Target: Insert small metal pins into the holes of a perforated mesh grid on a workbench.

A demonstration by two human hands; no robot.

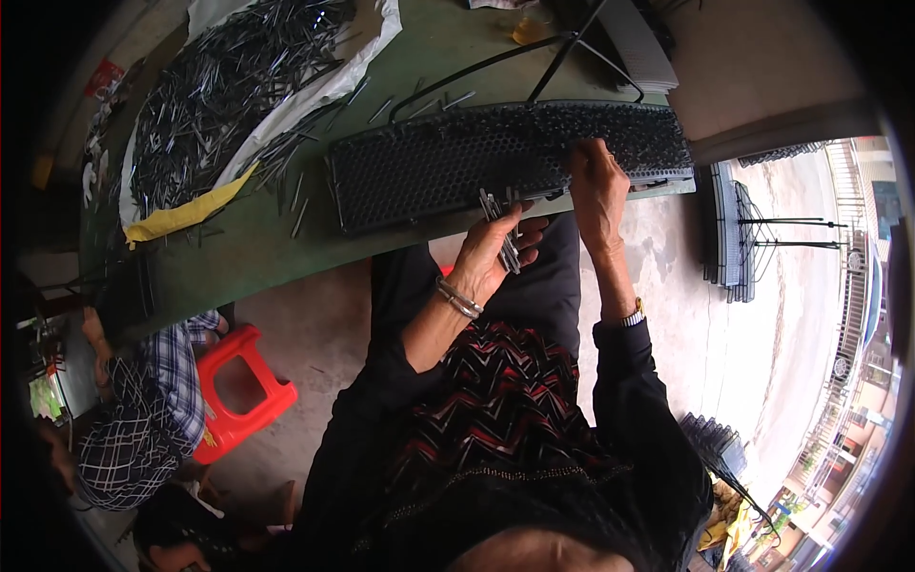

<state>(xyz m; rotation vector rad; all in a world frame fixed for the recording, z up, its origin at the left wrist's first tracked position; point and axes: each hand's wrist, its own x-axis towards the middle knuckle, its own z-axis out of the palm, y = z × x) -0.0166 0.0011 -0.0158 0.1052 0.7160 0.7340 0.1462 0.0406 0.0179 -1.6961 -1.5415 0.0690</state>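
Observation:
A long black rack (405,181) with a honeycomb of holes lies along the near edge of the green table. Dark pieces fill its right part, while the holes at its left show bare. In front of it, my left hand (484,253) holds a small bundle of thin dark metal strips (509,250) between thumb and fingers. My right hand (599,195) is over the right half of the rack, fingers pinched together and pointing down at the holes. Whatever those fingertips grip is hidden.
A white sack (357,81) heaped with similar strips (238,91) lies at the left on the green table (191,276); loose strips lie beside it. A glass of amber liquid (532,29) stands at the back. A red stool (250,396) and another person's plaid sleeve (176,367) are lower left. Racks (734,234) stand right.

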